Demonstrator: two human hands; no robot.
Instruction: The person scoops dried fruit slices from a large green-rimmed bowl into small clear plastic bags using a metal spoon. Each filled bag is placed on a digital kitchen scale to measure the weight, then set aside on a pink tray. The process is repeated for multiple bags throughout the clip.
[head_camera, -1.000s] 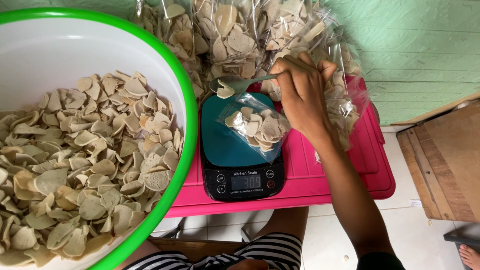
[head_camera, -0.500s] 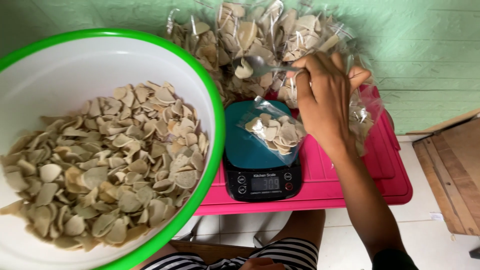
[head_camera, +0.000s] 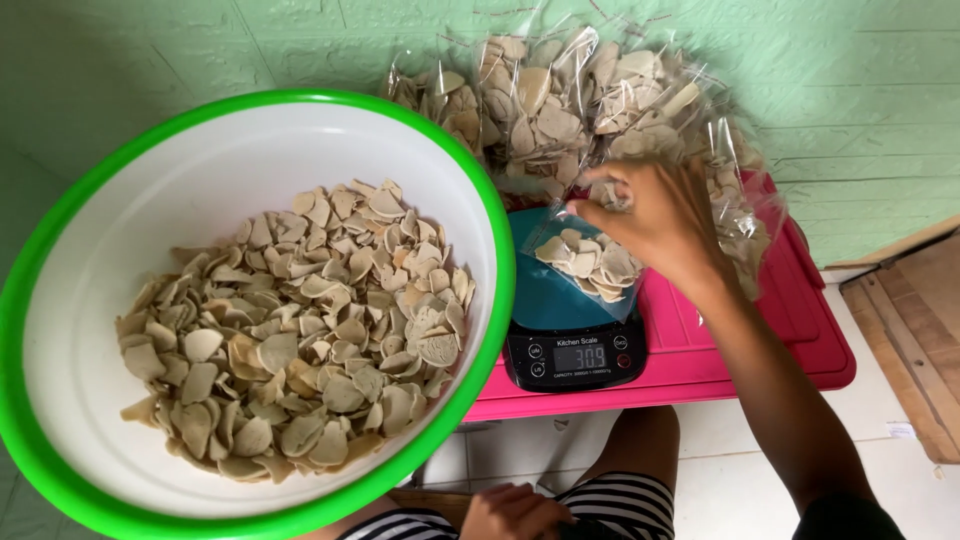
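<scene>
- The person's right hand (head_camera: 665, 225) is over the small clear bag (head_camera: 590, 262) that sits on the dark teal kitchen scale (head_camera: 570, 325), fingers curled at the bag's mouth.
- A few pale chips show between those fingers, so I judge the hand to be pinching chips at the opening; whether it is adding them or lifting them out, I cannot tell.
- The bag is open, partly filled with flat, pale raw crackers, and rests on the scale's platform, just behind the lit display.
- The scale stands on a pink plastic table (head_camera: 780, 340), touching the rim of the big white basin (head_camera: 250, 150) with a green edge.
- The basin holds a loose heap of the same crackers (head_camera: 300, 330) and fills the left of the view.
- Behind the scale, against the green wall (head_camera: 860, 90), a pile of filled clear bags (head_camera: 560, 110) leans; these look finished.
- The left hand (head_camera: 515, 510) rests low by the striped clothing, closed loosely, holding nothing that I can see.
- The step in hand looks like trimming the bag's weight, chip by chip.
- The next move, as I judge it, calls for a light touch: keeping the hand's own weight off the bag so the display reads true, and steadying the floppy plastic so it does not tip off the platform.
</scene>
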